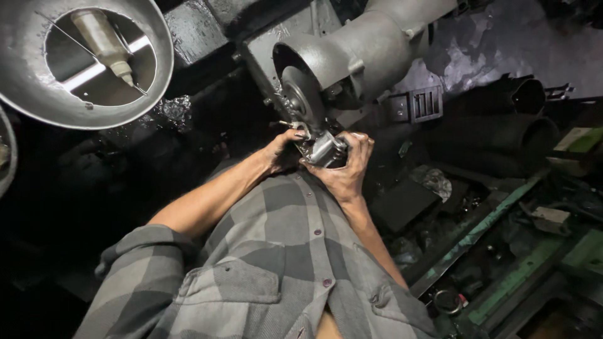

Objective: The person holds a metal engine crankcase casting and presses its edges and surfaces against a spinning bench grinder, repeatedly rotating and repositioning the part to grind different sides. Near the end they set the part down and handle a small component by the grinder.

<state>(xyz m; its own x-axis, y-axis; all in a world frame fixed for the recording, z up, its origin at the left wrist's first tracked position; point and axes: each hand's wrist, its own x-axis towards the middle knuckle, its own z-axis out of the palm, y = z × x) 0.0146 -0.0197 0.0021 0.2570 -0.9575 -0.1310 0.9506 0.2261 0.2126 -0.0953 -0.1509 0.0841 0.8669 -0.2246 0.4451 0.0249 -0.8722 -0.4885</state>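
A small shiny metal part (326, 150) is held in both hands, right in front of a grey grinding wheel (300, 97). The part sits just below the wheel and looks to be touching it or very close to it; which one cannot be told.

The right hand (344, 168) is wrapped around the part from the right side. Its fingers (361, 143) are curled shut over the top of the part, and the thumb is pressed in from below. The left hand (284, 149) is closed on the left end of the part, with its fingertips (300, 134) bent down onto it, just beside the wheel. So the part is seen between the two sets of fingers, with only its middle showing.

The wheel is fixed to a big grey machine body (370, 50) that reaches up and to the right. A round metal lamp shade (25, 81) is seen at the top left, with a bulb (103, 41) inside it. A grey checked shirt (282, 270) is worn, with the sleeves pushed up. Dark tubes (502, 125) and a green bench edge (496, 207) are seen at the right.
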